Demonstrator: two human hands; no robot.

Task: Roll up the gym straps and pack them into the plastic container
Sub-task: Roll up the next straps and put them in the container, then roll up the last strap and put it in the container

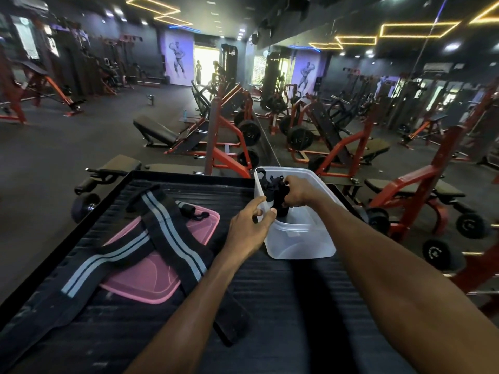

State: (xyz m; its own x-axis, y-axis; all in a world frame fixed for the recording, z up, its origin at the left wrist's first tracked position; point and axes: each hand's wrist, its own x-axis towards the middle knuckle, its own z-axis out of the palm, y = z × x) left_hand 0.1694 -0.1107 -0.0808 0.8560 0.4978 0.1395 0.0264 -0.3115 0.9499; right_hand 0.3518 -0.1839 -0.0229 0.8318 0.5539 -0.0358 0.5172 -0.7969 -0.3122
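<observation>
Gym machines and a mirrored wall fill the background behind a dark ribbed platform (270,306). On its left, two long black straps with grey stripes (172,233) lie crossed and unrolled over one pink lid (151,276); a smaller rolled bit sits just past them, too dim to name. These look soft, floppy and light, so I judge they are best taken at one end and wound tight. Next, the left hand (247,230) pinches the near wall of the one clear plastic container (297,238), steadying it. Inside, the right hand (295,191) curls round a black rolled strap (279,201), pressing it down beside more dark straps; how many lie there I cannot tell.
</observation>
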